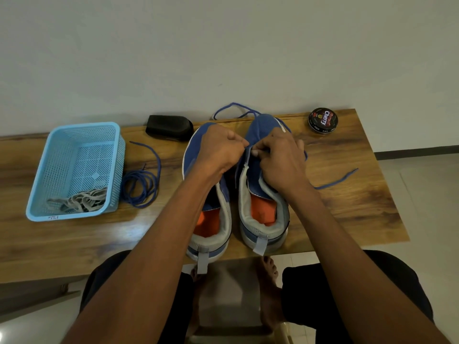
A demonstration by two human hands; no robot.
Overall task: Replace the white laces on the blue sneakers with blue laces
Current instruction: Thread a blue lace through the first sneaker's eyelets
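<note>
Heels of both blue sneakers sit at the tabletop's near edge. Left hand and right hand pinch the blue lace at the right shoe's eyelets. Best fed tip-first, ends kept even. Spare blue lace beside the basket holding white laces.

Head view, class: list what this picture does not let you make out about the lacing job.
- Right sneaker eyelets: covered by both hands (left hand, right hand), so lacing progress is unclear.
- Blue lace where gripped: hidden under the fingers.
- Left sneaker eyelets: behind the left forearm.
- Tin small print: too small.
- Basket laces: tangled, count unclear.
</note>
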